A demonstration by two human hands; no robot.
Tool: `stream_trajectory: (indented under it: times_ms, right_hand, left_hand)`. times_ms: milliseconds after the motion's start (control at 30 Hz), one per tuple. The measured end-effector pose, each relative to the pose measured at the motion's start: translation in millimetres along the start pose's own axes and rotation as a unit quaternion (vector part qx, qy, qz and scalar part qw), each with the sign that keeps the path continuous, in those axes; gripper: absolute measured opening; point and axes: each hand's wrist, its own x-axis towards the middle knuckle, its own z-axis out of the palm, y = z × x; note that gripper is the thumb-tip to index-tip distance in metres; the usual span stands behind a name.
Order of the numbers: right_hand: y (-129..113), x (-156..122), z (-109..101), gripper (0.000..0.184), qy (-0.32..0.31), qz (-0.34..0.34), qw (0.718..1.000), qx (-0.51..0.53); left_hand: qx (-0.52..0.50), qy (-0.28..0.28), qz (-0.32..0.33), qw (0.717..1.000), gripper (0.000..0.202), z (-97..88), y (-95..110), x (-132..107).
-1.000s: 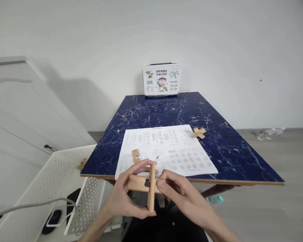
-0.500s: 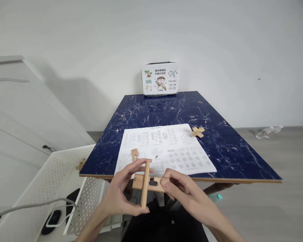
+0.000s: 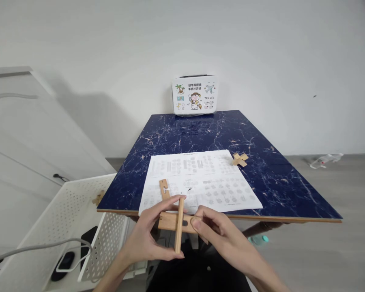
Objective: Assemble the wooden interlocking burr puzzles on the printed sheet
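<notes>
In front of the table's near edge I hold two crossed wooden puzzle bars. My left hand [image 3: 146, 239] pinches the upright bar [image 3: 179, 225] between fingertip at its top and thumb at its bottom. My right hand [image 3: 222, 235] grips the right end of the flat notched bar [image 3: 168, 222] that crosses it. A third notched wooden piece [image 3: 164, 188] lies on the printed instruction sheet [image 3: 200, 180], just beyond my left fingers. A small assembled wooden cross [image 3: 239, 159] rests at the sheet's far right corner.
The dark blue marbled table [image 3: 261, 178] carries the sheet and a picture-printed white box [image 3: 194, 95] against the wall. A white perforated basket [image 3: 79, 211] with a wooden piece [image 3: 97, 198] stands at the left, cables and a mouse below it. A plastic bottle [image 3: 324, 161] lies on the floor.
The upright bar slid left along the flat bar, then came back slightly right. Both hands stayed in front of the table edge with small shifts.
</notes>
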Motion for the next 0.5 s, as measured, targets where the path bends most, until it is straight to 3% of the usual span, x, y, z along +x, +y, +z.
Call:
stream_trajectory:
  times_ms: [500]
  right_hand:
    - [-4.4, 0.3, -1.5, 0.043, -0.009, 0.004, 1.0, -0.005]
  left_hand:
    - [-0.047, 0.018, -0.003, 0.999, 0.102, 0.3, -6.0, -7.3]
